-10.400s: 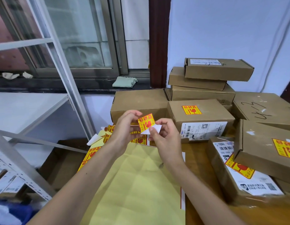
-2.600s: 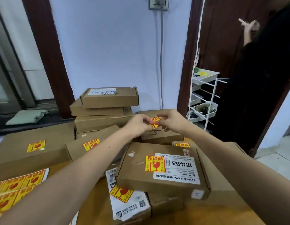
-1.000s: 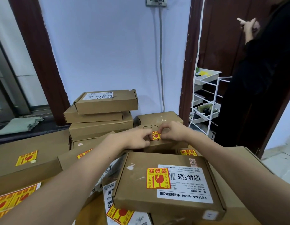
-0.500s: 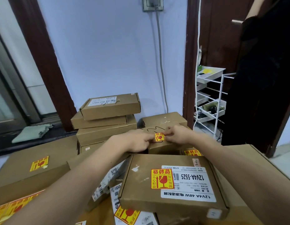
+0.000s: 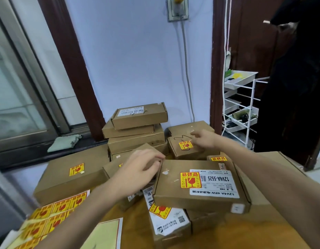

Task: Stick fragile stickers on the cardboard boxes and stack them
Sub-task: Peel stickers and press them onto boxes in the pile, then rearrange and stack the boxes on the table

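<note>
Brown cardboard boxes crowd the wooden desk (image 5: 218,236), several bearing yellow-and-red fragile stickers.

Nearest, at the desk's left corner, a sheet of yellow fragile stickers (image 5: 53,218) is cut off by the frame edge. A flat brown cardboard box with a white label (image 5: 200,184) lies with its long axis left to right, its print upside down. The left hand (image 5: 143,169), blurred, hovers with loosely curled fingers at this box's far left corner, holding nothing. Beyond, the right hand (image 5: 204,139), fingers relaxed and empty, reaches over a small brown box with black scribble (image 5: 186,148); the small fragile sticker (image 5: 185,145) lies flat on its top, upright, partly hidden by the fingers. A stack of three flat brown boxes (image 5: 137,130) stands at the far edge.
</note>
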